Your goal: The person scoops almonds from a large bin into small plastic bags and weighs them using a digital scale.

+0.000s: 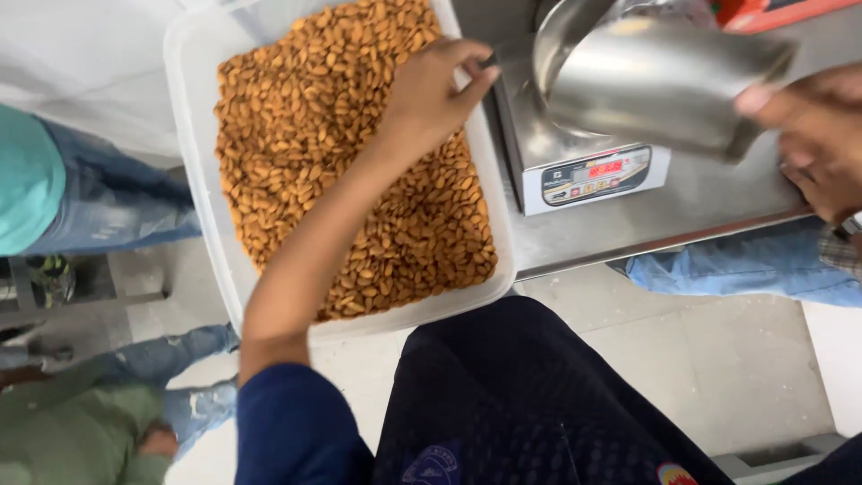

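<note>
Nearest, a white tub [193, 162] full to the brim with almonds [296, 135], left hand [431, 94] over the tub's far right corner, fingers pinched shut on something too small to tell, right hand [822, 135] right of the tub gripping a shiny scoop [655, 85] tipped above the scale [588, 175], no almonds seen there.

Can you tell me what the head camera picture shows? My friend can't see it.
A person's left hand reaches over a big white tub full of brown almonds. The right hand holds a shiny metal scoop above a small scale on a steel table. Other people's legs in jeans show nearby.
</note>
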